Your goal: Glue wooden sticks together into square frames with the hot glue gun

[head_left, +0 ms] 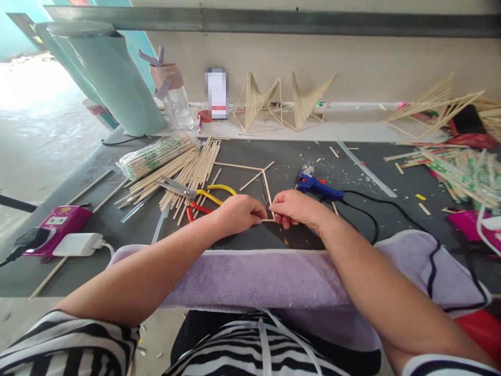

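A small frame of thin wooden sticks [267,184] lies on the dark table between and beyond my hands. My left hand [250,211] is closed, its thumb and fingers pinching the near end of a short stick at the frame's front corner. My right hand [287,208] pinches the frame at the same corner, almost touching the left. To the right rests a blue glue gun [319,187] with its black cable. Pliers [203,195] with yellow and red handles lie left of the frame, against a pile of loose sticks [195,172].
Finished stick models [260,102] stand along the wall beside a phone [217,94], a bottle [175,96] and a green pitcher [105,78]. A purple power strip [58,224] sits left. Wrapped sticks [465,172] lie right; a lilac towel [258,277] covers the front edge.
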A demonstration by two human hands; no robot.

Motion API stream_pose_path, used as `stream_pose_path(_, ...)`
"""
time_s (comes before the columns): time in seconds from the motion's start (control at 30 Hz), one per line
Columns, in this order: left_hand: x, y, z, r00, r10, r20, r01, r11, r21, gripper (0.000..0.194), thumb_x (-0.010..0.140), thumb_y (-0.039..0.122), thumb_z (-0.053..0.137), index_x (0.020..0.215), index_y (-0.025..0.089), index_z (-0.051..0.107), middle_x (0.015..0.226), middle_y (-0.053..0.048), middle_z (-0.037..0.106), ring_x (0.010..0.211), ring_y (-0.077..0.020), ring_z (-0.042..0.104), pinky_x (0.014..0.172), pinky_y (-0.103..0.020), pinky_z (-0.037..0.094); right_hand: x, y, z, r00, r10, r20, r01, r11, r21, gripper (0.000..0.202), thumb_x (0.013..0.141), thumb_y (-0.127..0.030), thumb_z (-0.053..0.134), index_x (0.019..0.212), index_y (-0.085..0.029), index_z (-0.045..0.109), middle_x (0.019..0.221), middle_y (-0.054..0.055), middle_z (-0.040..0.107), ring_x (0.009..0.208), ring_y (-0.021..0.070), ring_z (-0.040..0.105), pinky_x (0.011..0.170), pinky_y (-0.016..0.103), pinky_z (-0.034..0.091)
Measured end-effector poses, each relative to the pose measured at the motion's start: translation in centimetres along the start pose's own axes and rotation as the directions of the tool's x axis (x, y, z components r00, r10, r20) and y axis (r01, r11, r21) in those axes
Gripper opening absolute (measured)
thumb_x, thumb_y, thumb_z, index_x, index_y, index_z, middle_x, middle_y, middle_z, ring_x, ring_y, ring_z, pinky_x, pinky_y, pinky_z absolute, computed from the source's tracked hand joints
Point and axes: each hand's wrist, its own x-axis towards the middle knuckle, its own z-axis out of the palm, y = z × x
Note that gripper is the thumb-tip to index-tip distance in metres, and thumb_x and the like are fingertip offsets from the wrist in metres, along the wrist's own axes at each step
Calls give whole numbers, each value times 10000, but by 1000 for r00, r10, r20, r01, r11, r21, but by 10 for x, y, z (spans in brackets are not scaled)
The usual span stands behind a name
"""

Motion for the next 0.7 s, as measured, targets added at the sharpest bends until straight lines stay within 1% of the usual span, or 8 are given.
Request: stream_pose_path(0.7, 1, 0, 0, 1000, 0, 12, 0, 1000, 6, 215, 760, 180, 587, 880, 232, 758, 828, 19, 730, 774, -138, 615, 709, -238, 419, -2, -3, 0, 1000, -1, -1, 1, 999, -40, 142, 772, -148, 527, 630, -160, 532, 537, 2, 619, 403, 84, 556, 354, 182, 283)
